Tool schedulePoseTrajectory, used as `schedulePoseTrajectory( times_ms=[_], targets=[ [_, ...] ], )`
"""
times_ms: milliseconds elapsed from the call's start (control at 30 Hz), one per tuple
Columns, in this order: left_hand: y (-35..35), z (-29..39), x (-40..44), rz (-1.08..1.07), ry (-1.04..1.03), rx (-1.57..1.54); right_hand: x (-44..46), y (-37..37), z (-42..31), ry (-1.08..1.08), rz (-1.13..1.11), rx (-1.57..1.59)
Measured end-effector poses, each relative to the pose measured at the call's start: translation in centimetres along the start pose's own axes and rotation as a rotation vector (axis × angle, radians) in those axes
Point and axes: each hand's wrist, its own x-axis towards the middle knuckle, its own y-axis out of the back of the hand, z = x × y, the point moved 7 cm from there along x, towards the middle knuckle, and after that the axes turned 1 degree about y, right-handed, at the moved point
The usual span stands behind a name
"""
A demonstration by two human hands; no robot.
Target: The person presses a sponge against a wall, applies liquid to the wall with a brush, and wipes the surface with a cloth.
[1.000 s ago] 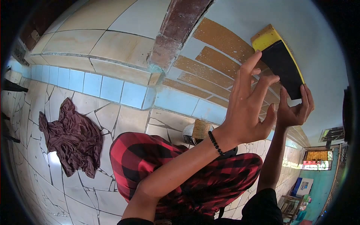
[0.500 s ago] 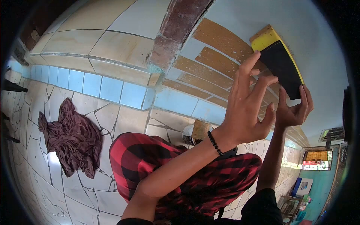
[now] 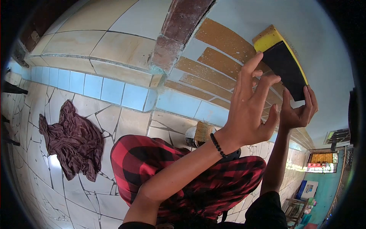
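A flat black rectangular piece with a yellow edge point(image 3: 286, 68) lies tilted against the painted wall; brown smears mark its yellow upper end. My right hand point(image 3: 299, 112) grips its lower right end, thumb at one side and fingers at the other. My left hand point(image 3: 249, 110), wearing a black bead bracelet, has its fingers spread. Its index fingertip is at the piece's left corner and another fingertip is near the long lower edge; whether they press on it I cannot tell. Brown brick-shaped patches point(image 3: 221, 61) cover the wall beside my left hand.
A paintbrush point(image 3: 203, 131) rests across a small paint can point(image 3: 190, 137) near my knees. On the tiled floor at left lies a crumpled dark cloth point(image 3: 74, 141). A reddish-brown post point(image 3: 179, 34) and light-blue border tiles point(image 3: 93, 86) edge the wall. Furniture point(image 3: 295, 210) stands far right.
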Motion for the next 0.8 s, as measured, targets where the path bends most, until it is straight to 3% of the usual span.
schedulePoseTrajectory(
  times_ms=[800],
  targets=[
    [-0.27, -0.47, 0.04, -0.103, 0.012, 0.108, 0.19, -0.26, -0.10, -0.059, -0.009, -0.014]
  ],
)
